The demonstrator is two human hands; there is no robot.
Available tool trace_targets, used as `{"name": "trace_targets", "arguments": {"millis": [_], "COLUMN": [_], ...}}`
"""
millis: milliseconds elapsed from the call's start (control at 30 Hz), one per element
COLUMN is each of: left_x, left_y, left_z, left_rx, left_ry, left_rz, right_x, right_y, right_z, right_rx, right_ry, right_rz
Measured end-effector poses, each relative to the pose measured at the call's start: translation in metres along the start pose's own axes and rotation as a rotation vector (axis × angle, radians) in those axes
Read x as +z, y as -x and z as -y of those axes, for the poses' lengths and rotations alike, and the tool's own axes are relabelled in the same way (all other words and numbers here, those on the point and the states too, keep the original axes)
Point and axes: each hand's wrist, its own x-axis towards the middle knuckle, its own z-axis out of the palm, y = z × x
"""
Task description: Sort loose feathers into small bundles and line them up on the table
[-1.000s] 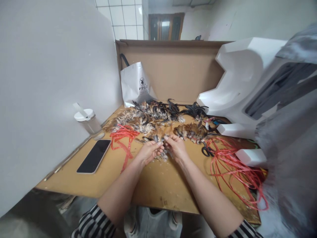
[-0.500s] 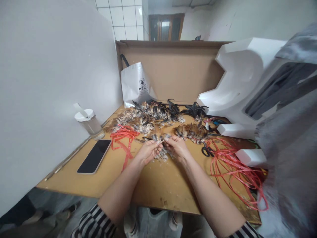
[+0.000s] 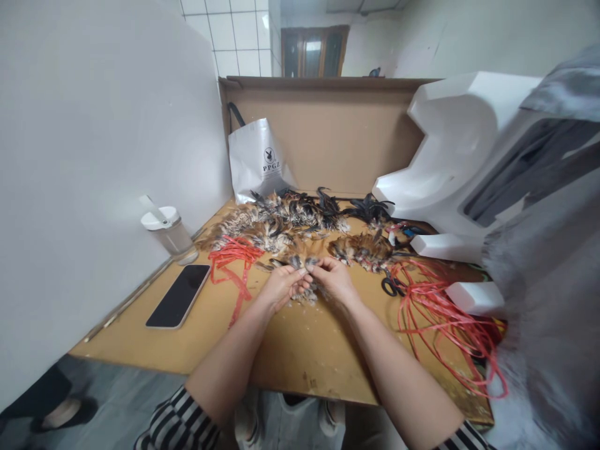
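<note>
My left hand (image 3: 284, 285) and my right hand (image 3: 334, 279) meet over the middle of the table, thumbs and fingertips pinched together. Between them are small feathers (image 3: 301, 259), greyish with brown tips; the quill ends are hidden by my fingers. Right below my fingers lies a little heap of pale, fluffy feathers (image 3: 307, 296). Just beyond my hands stretch a brown feather pile (image 3: 360, 249) on the right and a longer mixed pile (image 3: 267, 232) of brown, white and black feathers on the left.
Red plastic strips (image 3: 234, 252) lie left of my hands, with a phone (image 3: 180, 297) and a lidded cup (image 3: 169, 231) farther left. At right are black-handled scissors (image 3: 392, 286), a tangle of red strips (image 3: 440, 312) and white foam (image 3: 450, 144). A silver bag (image 3: 255, 159) stands behind.
My right fingers have shifted slightly, closing in beside the left fingertips over the feathers. On the floor at lower left, another person's leg and foot have moved.
</note>
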Motion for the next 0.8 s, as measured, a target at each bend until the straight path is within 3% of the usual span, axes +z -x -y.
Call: {"name": "trace_targets", "arguments": {"millis": [800], "left_x": [0.000], "left_y": [0.001], "left_z": [-0.003], "left_rx": [0.160], "left_ry": [-0.297], "left_rz": [0.001], "right_x": [0.002], "right_y": [0.006], "right_z": [0.008], "right_rx": [-0.018], "right_ry": [-0.121], "right_rz": [0.078]}}
